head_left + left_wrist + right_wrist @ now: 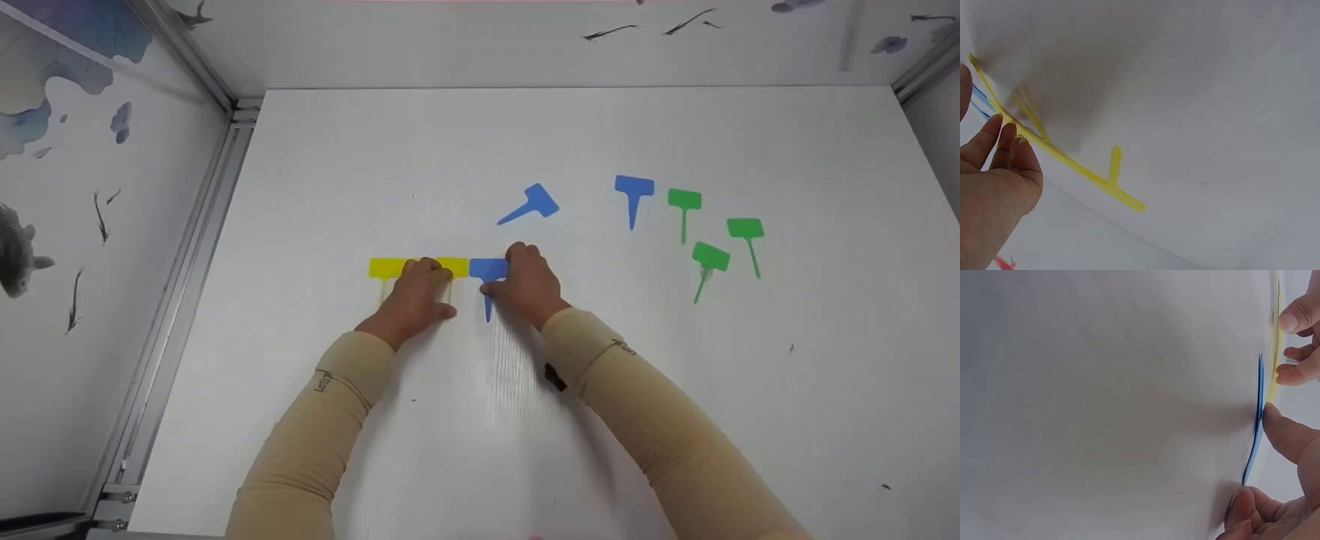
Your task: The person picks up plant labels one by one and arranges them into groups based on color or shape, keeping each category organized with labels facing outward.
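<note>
T-shaped yellow plant labels (pixel 385 268) lie side by side in a row, stems toward me. My left hand (pixel 412 298) rests its fingertips on them and hides part of the row; its thumb is apart from the fingers. At the row's right end, a blue plant label (pixel 487 268) lines up with the yellow heads. My right hand (pixel 532 285) holds this blue label, thumb by the stem and curled fingers at the head's right edge. In the left wrist view, yellow labels (pixel 1081 169) run out from beneath the left fingers. The right wrist view shows the blue label (pixel 1256 433) edge-on.
Beyond the right hand lies a tilted blue label (pixel 538 201). Farther right are another blue label (pixel 634 186) and three green labels (pixel 685 199). All lie on a white table (pixel 300 172), with a metal frame rail (pixel 195 300) along its left side.
</note>
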Demonstrator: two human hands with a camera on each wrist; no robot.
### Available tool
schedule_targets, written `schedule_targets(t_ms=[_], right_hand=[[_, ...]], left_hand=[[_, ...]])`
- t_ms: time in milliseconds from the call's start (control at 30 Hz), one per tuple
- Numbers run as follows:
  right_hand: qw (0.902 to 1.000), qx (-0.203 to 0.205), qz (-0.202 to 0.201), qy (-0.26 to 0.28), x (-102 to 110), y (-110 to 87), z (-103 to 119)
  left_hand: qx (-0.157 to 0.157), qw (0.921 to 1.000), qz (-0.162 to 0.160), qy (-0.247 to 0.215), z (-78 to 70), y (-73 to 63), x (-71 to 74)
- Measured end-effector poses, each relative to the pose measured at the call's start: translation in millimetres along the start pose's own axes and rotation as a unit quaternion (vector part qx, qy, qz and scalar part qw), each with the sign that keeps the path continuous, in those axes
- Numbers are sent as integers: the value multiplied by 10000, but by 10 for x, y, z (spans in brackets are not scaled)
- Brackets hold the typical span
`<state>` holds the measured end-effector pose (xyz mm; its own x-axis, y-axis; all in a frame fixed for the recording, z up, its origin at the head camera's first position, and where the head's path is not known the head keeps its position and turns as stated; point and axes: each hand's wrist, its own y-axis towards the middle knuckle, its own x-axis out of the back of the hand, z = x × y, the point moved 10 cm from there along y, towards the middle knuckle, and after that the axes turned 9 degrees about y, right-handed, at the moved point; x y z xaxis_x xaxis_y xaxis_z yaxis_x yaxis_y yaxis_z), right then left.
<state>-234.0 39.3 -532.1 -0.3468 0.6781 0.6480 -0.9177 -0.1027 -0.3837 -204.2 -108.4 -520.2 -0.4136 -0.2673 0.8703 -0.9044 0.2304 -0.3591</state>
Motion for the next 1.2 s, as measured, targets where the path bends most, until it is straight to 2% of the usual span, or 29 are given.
schedule_targets(t_ms=[300,467,767,933,1200], right_hand=[[9999,46,64,77,1,-9,-19],[9996,126,150,180,21,-22,-28],[9979,611,197,108,98,-46,7],[9967,721,213,290,164,-79,13],[9946,951,86,396,295,-126,4]], left_hand=[[59,9988,-330,-365,-8,-50,26],[18,9983,-442,-366,-57,-54,27],[-71,9983,-461,-347,-158,-24,9],[-93,9983,-407,-398,-220,9,-9],[-306,9983,-447,-211,-335,61,-29]])
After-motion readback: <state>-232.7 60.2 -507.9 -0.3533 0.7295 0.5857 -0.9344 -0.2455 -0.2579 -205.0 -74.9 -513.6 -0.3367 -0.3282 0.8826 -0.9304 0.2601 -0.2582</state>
